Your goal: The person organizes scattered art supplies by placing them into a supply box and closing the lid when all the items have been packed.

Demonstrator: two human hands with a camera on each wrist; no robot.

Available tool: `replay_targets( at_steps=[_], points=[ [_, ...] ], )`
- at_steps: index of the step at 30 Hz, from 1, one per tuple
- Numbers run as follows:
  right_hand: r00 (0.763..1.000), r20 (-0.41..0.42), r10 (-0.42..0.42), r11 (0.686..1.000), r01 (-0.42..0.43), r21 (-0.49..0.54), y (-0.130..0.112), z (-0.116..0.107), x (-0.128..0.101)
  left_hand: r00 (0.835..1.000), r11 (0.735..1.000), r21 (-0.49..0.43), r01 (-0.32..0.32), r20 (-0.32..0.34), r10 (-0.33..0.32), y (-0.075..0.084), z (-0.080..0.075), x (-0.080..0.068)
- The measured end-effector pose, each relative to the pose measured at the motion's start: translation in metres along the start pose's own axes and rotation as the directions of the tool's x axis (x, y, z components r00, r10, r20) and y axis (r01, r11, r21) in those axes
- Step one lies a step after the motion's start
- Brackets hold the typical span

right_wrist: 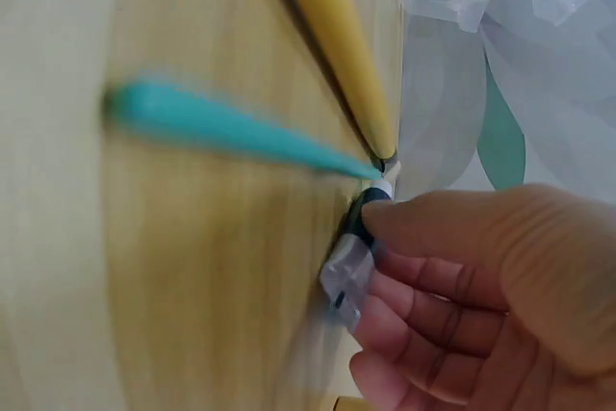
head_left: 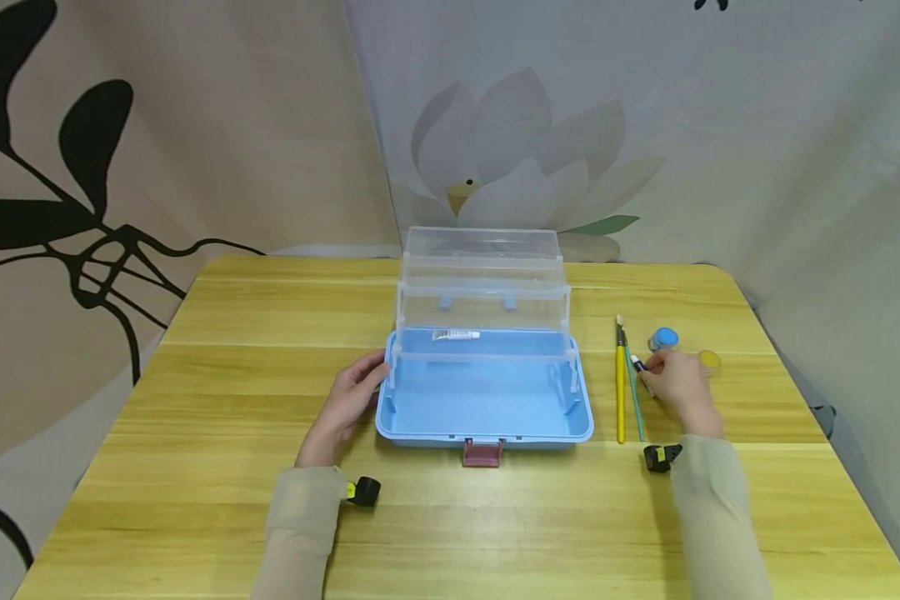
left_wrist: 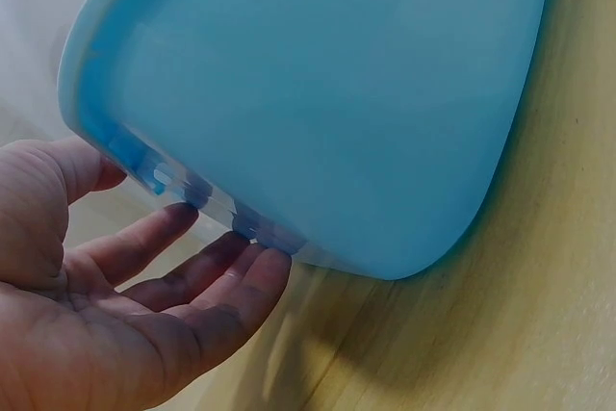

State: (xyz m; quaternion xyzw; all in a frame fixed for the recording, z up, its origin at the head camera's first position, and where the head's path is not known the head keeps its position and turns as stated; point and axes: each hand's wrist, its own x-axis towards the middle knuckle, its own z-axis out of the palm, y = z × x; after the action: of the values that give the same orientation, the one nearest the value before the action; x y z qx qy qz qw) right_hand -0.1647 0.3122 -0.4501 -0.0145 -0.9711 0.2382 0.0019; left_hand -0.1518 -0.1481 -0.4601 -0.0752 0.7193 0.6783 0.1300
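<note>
A light blue plastic box point(head_left: 487, 400) stands on the table, its clear folding trays point(head_left: 487, 275) raised at the back. My left hand point(head_left: 351, 396) rests at the box's left side; in the left wrist view its fingertips touch the outer wall just below the rim. To the right, my right hand point(head_left: 678, 383) pinches a small paint tube point(right_wrist: 348, 271) with a white cap, a dark band and a silvery flat end, close over the table. Beside it lie a yellow-handled paintbrush point(head_left: 620, 383) and a thinner teal paintbrush point(head_left: 634, 392).
A white tube point(head_left: 456, 335) shows at the back of the box. Past the right hand are a blue-lidded jar point(head_left: 663, 337) and a yellow jar point(head_left: 709, 361). A mauve latch point(head_left: 482, 452) hangs open at the box's front. A patterned curtain point(head_left: 525, 150) hangs behind the table.
</note>
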Motion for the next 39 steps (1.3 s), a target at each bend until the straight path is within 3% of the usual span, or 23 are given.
replay_targets(
  at_steps=[20,31,39],
  points=[
    [0.999,0.012,0.047,0.999,-0.046,-0.017,0.001,0.0,0.001,1.0,1.0,0.0,-0.004,-0.002,0.004,-0.001,0.001,0.0],
    [1.0,-0.01,0.018,1.0,-0.018,-0.01,-0.013,-0.014,0.0,1.0,1.0,-0.005,-0.006,-0.006,0.006,0.001,0.001,-0.001],
    [0.998,-0.05,-0.049,0.999,0.048,-0.023,-0.032,-0.025,0.0,1.0,1.0,-0.001,-0.01,-0.006,0.01,0.0,0.0,-0.001]
  ],
)
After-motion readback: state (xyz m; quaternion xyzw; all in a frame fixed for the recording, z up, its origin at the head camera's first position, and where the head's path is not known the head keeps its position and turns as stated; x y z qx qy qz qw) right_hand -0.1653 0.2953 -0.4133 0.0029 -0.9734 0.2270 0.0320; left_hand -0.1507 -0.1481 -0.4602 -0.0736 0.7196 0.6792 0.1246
